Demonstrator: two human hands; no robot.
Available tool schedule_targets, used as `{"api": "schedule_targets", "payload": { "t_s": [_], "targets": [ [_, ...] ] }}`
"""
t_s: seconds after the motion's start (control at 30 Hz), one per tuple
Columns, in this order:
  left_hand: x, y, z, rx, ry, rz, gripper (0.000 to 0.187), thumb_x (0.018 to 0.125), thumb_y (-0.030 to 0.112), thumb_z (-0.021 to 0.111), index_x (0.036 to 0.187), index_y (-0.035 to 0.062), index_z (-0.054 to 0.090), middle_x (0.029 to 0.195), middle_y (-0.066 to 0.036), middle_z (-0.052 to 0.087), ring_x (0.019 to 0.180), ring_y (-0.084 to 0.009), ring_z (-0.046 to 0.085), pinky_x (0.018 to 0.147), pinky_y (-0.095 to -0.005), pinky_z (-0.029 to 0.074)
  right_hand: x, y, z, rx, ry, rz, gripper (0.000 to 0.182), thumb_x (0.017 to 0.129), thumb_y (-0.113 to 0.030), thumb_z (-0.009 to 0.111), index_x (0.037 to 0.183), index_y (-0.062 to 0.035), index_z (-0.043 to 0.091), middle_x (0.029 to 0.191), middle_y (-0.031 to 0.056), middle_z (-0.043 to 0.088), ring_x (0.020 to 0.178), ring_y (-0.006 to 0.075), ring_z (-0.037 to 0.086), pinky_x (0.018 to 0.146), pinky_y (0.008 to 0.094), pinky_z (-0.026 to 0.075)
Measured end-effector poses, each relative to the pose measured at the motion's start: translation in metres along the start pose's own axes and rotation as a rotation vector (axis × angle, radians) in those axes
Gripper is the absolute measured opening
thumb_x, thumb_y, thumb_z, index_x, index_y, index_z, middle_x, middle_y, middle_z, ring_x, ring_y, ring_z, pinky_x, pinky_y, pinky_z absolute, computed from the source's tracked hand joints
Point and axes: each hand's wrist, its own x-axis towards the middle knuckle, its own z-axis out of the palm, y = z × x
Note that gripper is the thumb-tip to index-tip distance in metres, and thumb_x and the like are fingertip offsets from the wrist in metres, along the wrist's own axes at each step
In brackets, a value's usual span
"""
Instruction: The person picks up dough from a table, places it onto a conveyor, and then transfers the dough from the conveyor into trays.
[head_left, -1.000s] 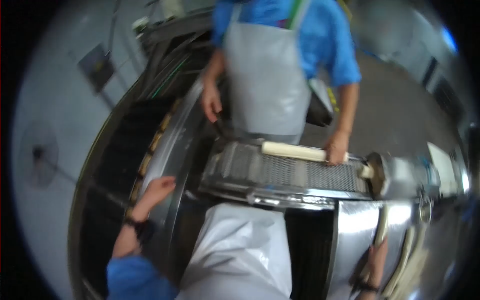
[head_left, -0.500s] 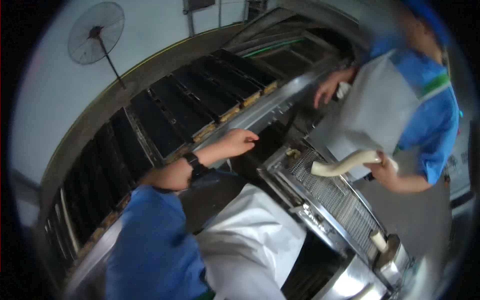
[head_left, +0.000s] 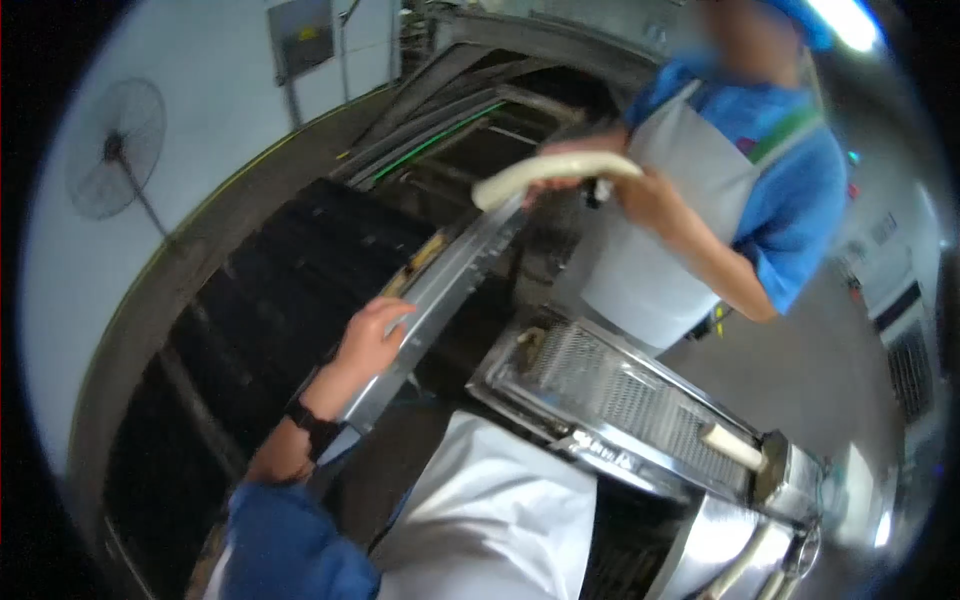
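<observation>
Extending L hand (head_left: 370, 345), by metal rail (head_left: 438, 288), co-worker (head_left: 675, 235) w/ prob. dough (head_left: 550, 171)

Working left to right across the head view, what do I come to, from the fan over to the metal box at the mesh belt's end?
Standing fan → wall panel → left hand → raised pale strip → short pale piece on the mesh belt → metal box.

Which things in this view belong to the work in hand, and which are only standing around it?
In the work:
Left hand, by metal rail; contact unclear
Long pale roll, in co-worker's hands
Short pale piece, on mesh belt

Around it:
Fan
Wall panel
</observation>
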Motion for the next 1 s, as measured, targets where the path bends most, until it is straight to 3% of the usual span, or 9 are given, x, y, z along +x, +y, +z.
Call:
{"api": "schedule_targets", "payload": {
  "t_s": [0.03, 0.13, 0.2, 0.33, 0.4, 0.47, 0.67, 0.87, 1.0],
  "targets": [
    [0.002, 0.0, 0.009, 0.033, -0.036, 0.035, 0.027, 0.081, 0.002, 0.061, 0.106, 0.0059, 0.068, 0.112, -0.017, 0.063, 0.106, -0.0335, 0.06, 0.092, -0.0394, 0.048, 0.031, 0.035, -0.04, -0.664, -0.029, -0.567, 0.048, 0.098, -0.019, 0.042, 0.146, -0.0166, 0.038, 0.139, 0.0069, 0.044, 0.122, 0.017, 0.044, 0.104, 0.0272, 0.033],
    [0.005, 0.017, 0.013, 0.239, -0.089, 0.184, 0.029, 0.08, 0.0, 0.06, 0.108, 0.0063, 0.068, 0.12, -0.017, 0.059, 0.115, -0.0342, 0.055, 0.097, -0.0416, 0.045, 0.039, 0.031, -0.033, -0.031, -0.086, -0.241, 0.055, 0.093, -0.007, 0.046, 0.146, -0.0099, 0.036, 0.139, 0.0074, 0.044, 0.119, 0.0188, 0.046, 0.104, 0.0313, 0.035],
    [0.015, 0.024, 0.011, 0.329, -0.095, 0.269, 0.03, 0.08, 0.0, 0.06, 0.108, 0.0058, 0.067, 0.125, -0.017, 0.055, 0.12, -0.0354, 0.05, 0.1, -0.0431, 0.042, 0.079, 0.053, -0.061, -0.133, -0.267, -0.384, 0.064, 0.087, -0.013, 0.055, 0.146, -0.0039, 0.033, 0.142, 0.0131, 0.041, 0.119, 0.0203, 0.047, 0.101, 0.0347, 0.039],
    [0.018, 0.015, 0.016, 0.299, -0.095, 0.24, 0.029, 0.079, 0.001, 0.059, 0.106, 0.0048, 0.067, 0.126, -0.017, 0.054, 0.121, -0.0355, 0.049, 0.102, -0.0442, 0.041, 0.079, 0.008, -0.019, -0.729, 0.076, -0.191, 0.068, 0.083, -0.024, 0.061, 0.143, -0.0011, 0.038, 0.131, 0.0199, 0.051, 0.109, 0.0242, 0.055, 0.092, 0.037, 0.046],
    [0.016, 0.01, 0.019, 0.27, -0.12, 0.212, 0.029, 0.078, 0.002, 0.059, 0.106, 0.0044, 0.067, 0.126, -0.018, 0.054, 0.122, -0.0355, 0.048, 0.103, -0.0447, 0.04, 0.098, 0.008, 0.002, -1.097, 0.353, -0.324, 0.051, 0.079, 0.0, 0.057, 0.128, 0.0093, 0.046, 0.118, 0.0271, 0.054, 0.111, 0.0416, 0.052, 0.095, 0.0437, 0.045],
    [0.021, 0.012, 0.025, 0.403, -0.235, 0.323, 0.034, 0.077, 0.003, 0.062, 0.11, 0.0074, 0.066, 0.129, -0.018, 0.053, 0.126, -0.0349, 0.046, 0.106, -0.0462, 0.037, 0.131, 0.022, 0.004, -1.359, 0.615, -0.798, 0.05, 0.075, -0.002, 0.062, 0.122, 0.0092, 0.051, 0.117, 0.0253, 0.055, 0.11, 0.0404, 0.053, 0.093, 0.04, 0.048],
    [0.033, 0.019, 0.047, 0.599, -0.25, 0.41, 0.038, 0.073, 0.011, 0.066, 0.111, 0.0044, 0.067, 0.137, -0.019, 0.048, 0.134, -0.0355, 0.038, 0.113, -0.0447, 0.029, 0.152, -0.036, 0.192, -1.003, 0.105, -1.215, 0.066, 0.066, -0.001, 0.073, 0.128, -0.0004, 0.05, 0.123, 0.0233, 0.053, 0.12, 0.0376, 0.047, 0.103, 0.0462, 0.039],
    [0.03, 0.02, 0.051, 0.472, -0.319, 0.291, 0.042, 0.072, 0.016, 0.069, 0.112, 0.0018, 0.065, 0.139, -0.021, 0.045, 0.135, -0.0382, 0.036, 0.112, -0.0469, 0.031, 0.151, -0.07, 0.354, -1.488, -0.264, -1.369, 0.04, 0.078, -0.013, 0.063, 0.116, -0.0061, 0.055, 0.112, 0.0185, 0.059, 0.111, 0.0373, 0.054, 0.1, 0.0508, 0.04],
    [0.032, 0.017, 0.053, 0.419, -0.279, 0.246, 0.039, 0.075, 0.018, 0.068, 0.11, 0.0013, 0.065, 0.137, -0.021, 0.048, 0.134, -0.0372, 0.037, 0.112, -0.0443, 0.031, 0.132, -0.054, 0.395, -1.542, -0.151, -1.346, 0.034, 0.083, -0.017, 0.058, 0.115, -0.0078, 0.055, 0.108, 0.0149, 0.06, 0.105, 0.0336, 0.057, 0.096, 0.056, 0.038]
  ]
}}
